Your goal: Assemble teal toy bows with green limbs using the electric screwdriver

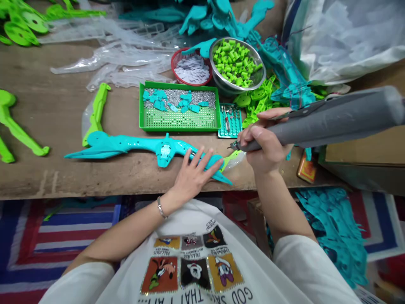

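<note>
A long teal plastic toy bow (pixel 142 144) lies across the bench near its front edge, with lime green limbs (pixel 98 114) at its ends. My left hand (pixel 194 173) rests on the bow's right part, palm down and fingers spread. In my right hand (pixel 267 141) is a grey electric screwdriver (pixel 335 120), gripped with wrapped fingers. Its bit points left, just above the right end of the bow and apart from it. Beyond the bow stands a green tray (pixel 180 127) of small screws with teal plastic pieces on top.
A steel bowl (pixel 218 80) of lime green parts and a red basket (pixel 173 63) of white pieces stand behind the tray. A small teal tray (pixel 234 133) holds bits. Clear plastic parts (pixel 126 59) lie at the back. A cardboard box (pixel 363 164) is at right.
</note>
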{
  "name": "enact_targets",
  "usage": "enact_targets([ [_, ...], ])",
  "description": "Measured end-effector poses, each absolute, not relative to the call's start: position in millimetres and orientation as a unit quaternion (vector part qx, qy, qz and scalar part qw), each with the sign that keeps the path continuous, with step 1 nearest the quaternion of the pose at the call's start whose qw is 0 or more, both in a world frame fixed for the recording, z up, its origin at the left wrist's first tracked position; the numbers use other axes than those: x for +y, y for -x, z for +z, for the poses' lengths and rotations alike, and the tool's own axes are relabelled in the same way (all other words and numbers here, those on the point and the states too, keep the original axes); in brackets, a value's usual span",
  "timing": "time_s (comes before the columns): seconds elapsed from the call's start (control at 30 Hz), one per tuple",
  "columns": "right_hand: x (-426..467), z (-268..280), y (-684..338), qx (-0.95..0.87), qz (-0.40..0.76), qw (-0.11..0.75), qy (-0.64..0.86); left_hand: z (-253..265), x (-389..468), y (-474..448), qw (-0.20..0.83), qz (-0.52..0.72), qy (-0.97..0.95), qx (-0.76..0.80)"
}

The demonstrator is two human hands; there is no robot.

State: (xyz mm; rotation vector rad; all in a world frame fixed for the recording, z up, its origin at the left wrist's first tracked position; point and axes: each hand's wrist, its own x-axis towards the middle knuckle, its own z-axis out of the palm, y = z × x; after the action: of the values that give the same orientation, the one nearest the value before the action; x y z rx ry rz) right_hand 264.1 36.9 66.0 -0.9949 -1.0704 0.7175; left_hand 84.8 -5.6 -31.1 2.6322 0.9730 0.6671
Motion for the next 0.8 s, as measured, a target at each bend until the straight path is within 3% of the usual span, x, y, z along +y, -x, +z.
enact_targets([
  [0.1, 46, 62, -256, -0.484, 0.334, 0.683, 0.433, -26, -20, -72, 0.214, 0.315, -0.841, 0.384],
  [0.2, 54, 59, -249, -0.488, 0.346, 0.679, 0.426, -20, -44, -67, 0.441, 0.386, -0.68, 0.44],
  [0.3, 69, 51, -242, -0.492, 0.349, 0.69, 0.4, -15, -56, -69, 0.718, 0.306, -0.412, 0.47],
  [0.37, 83, 43, -238, -0.494, 0.347, 0.701, 0.379, -13, -53, -73, 0.805, 0.262, -0.277, 0.455],
  [0.5, 113, 25, -232, -0.49, 0.345, 0.693, 0.401, -8, -43, -82, 0.843, 0.257, -0.19, 0.432],
  [0.8, 131, 9, -224, -0.483, 0.358, 0.673, 0.43, -12, -45, -92, 0.866, 0.254, -0.185, 0.389],
])
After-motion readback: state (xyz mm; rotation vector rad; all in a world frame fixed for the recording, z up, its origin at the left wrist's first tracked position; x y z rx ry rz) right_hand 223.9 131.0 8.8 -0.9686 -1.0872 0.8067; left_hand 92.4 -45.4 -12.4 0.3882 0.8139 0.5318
